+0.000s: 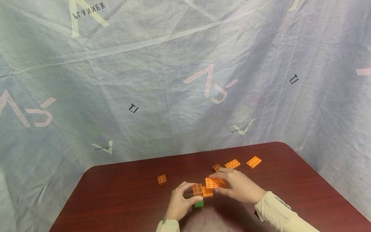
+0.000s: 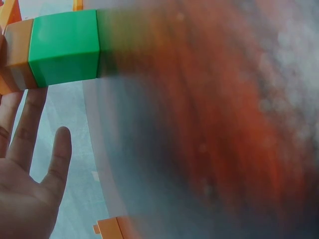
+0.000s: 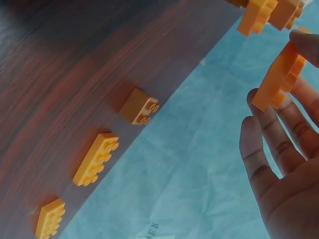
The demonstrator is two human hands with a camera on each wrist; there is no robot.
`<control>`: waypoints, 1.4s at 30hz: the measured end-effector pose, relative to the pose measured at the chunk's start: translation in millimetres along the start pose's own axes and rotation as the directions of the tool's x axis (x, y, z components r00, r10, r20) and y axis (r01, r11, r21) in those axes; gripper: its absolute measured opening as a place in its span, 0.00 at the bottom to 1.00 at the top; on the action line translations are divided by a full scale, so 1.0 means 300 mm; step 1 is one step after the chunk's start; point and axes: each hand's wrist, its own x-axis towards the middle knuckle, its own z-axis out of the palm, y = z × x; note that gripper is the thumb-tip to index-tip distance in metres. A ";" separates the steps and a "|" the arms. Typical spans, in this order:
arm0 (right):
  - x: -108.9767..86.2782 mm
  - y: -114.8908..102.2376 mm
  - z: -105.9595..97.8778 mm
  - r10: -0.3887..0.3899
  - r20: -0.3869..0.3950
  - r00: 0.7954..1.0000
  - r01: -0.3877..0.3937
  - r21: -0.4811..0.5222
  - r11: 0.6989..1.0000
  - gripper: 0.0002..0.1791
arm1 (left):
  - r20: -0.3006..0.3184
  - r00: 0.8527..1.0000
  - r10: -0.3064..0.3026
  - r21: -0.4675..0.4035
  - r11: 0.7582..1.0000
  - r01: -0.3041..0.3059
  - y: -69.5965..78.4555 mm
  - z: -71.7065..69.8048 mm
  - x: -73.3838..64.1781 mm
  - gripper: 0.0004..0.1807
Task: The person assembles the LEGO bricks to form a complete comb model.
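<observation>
My left hand [image 1: 178, 200] grips a small stack of toy building bricks between thumb and fingers. A green block [image 1: 199, 204] forms its bottom, a brown brick [image 1: 197, 189] its top, and an orange plate [image 1: 207, 192] juts out to the right. In the left wrist view the green block [image 2: 65, 47] is up close, joined to a brown brick [image 2: 19, 50]. Just right of the stack and slightly higher, my right hand [image 1: 240, 185] pinches a studded orange plate [image 1: 212, 183]. That plate [image 3: 278, 77] is apart from the stack in the right wrist view.
Beyond my right hand lie a brown brick [image 1: 216, 167] and two orange plates, one nearer [image 1: 233, 164] and one farther right [image 1: 254, 162]. Another brown brick [image 1: 162, 179] sits left on the dark red table [image 1: 121, 190]. A printed grey cloth [image 1: 162, 129] hangs behind.
</observation>
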 end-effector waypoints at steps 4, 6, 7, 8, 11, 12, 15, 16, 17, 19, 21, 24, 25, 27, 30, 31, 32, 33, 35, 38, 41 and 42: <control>0.015 -0.013 0.009 -0.014 0.002 1.000 0.014 0.018 1.000 0.21 | -0.002 1.000 -0.001 0.006 1.000 0.001 -0.001 0.000 0.000 0.22; 0.024 -0.019 0.014 -0.032 -0.001 0.999 0.032 0.023 0.999 0.21 | 0.001 1.000 -0.003 0.004 1.000 0.003 -0.001 0.000 0.001 0.22; 0.028 -0.023 0.017 -0.043 -0.004 0.999 0.044 0.024 0.999 0.21 | 0.001 1.000 -0.003 0.005 1.000 0.003 -0.001 0.000 0.001 0.22; 0.032 -0.026 0.020 -0.057 -0.008 0.998 0.057 0.028 0.998 0.21 | 0.003 1.000 -0.004 0.002 1.000 0.004 0.000 0.000 0.001 0.21; 0.043 -0.035 0.027 -0.089 -0.017 0.996 0.090 0.033 0.995 0.20 | 0.005 1.000 -0.008 -0.001 1.000 0.008 0.001 -0.001 0.001 0.21; 0.046 -0.037 0.029 -0.096 -0.016 0.995 0.096 0.032 0.995 0.20 | 0.005 1.000 -0.008 0.000 1.000 0.008 0.001 0.000 0.002 0.21; 0.056 -0.047 0.034 -0.098 -0.006 0.995 0.098 0.026 0.995 0.20 | 0.005 1.000 -0.010 -0.003 1.000 0.010 0.000 -0.001 0.002 0.22; 0.058 -0.050 0.036 -0.092 0.002 0.996 0.092 0.026 0.995 0.20 | 0.005 1.000 -0.008 -0.005 1.000 0.009 -0.001 0.000 0.003 0.22; 0.061 -0.053 0.037 -0.086 0.010 0.996 0.085 0.023 0.996 0.20 | 0.006 1.000 -0.007 -0.006 1.000 0.007 -0.001 0.000 0.003 0.22; 0.065 -0.059 0.041 -0.076 0.023 0.997 0.076 0.021 0.997 0.20 | 0.009 1.000 -0.004 -0.014 1.000 0.004 -0.003 -0.001 0.003 0.23; 0.069 -0.063 0.045 -0.074 0.027 0.997 0.073 0.021 0.997 0.20 | 0.014 1.000 0.001 -0.025 1.000 -0.001 -0.004 -0.001 0.004 0.22; 0.073 -0.067 0.050 -0.076 0.028 0.997 0.076 0.018 0.997 0.20 | 0.022 1.000 0.003 -0.048 0.999 -0.002 -0.005 -0.001 0.004 0.21; 0.075 -0.067 0.052 -0.078 0.029 0.996 0.078 0.017 0.997 0.20 | 0.023 1.000 0.004 -0.054 0.999 -0.003 -0.005 -0.001 0.004 0.21; 0.079 -0.068 0.053 -0.083 0.035 0.996 0.083 0.014 0.996 0.21 | 0.025 1.000 0.005 -0.060 0.998 -0.003 -0.005 -0.001 0.005 0.21; 0.085 -0.072 0.052 -0.093 0.048 0.994 0.093 0.010 0.996 0.22 | 0.023 1.000 0.005 -0.054 0.999 -0.004 -0.006 -0.001 0.004 0.21; 0.087 -0.073 0.051 -0.100 0.049 0.994 0.100 0.005 0.995 0.21 | 0.022 1.000 0.005 -0.054 0.999 -0.004 -0.006 -0.001 0.004 0.21; 0.090 -0.075 0.050 -0.106 0.051 0.993 0.106 0.001 0.994 0.21 | 0.022 1.000 0.005 -0.051 0.999 -0.004 -0.006 -0.001 0.004 0.21; 0.092 -0.076 0.049 -0.110 0.053 0.993 0.110 -0.001 0.994 0.21 | 0.021 1.000 0.005 -0.047 0.999 -0.004 -0.006 -0.002 0.003 0.21; 0.098 -0.077 0.047 -0.120 0.058 0.991 0.121 -0.009 0.993 0.22 | 0.019 1.000 0.003 -0.047 0.999 -0.002 -0.006 -0.002 0.003 0.21; 0.106 -0.075 0.042 -0.135 0.064 0.989 0.136 -0.016 0.991 0.22 | 0.016 1.000 0.002 -0.033 0.999 -0.001 -0.006 -0.004 0.003 0.22; 0.111 -0.073 0.035 -0.151 0.067 0.986 0.152 -0.012 0.988 0.23 | 0.015 1.000 -0.001 -0.023 1.000 0.002 -0.005 -0.005 0.003 0.22; 0.112 -0.072 0.033 -0.158 0.069 0.985 0.159 -0.010 0.987 0.23 | 0.014 1.000 -0.001 -0.017 1.000 0.001 -0.004 -0.005 0.003 0.23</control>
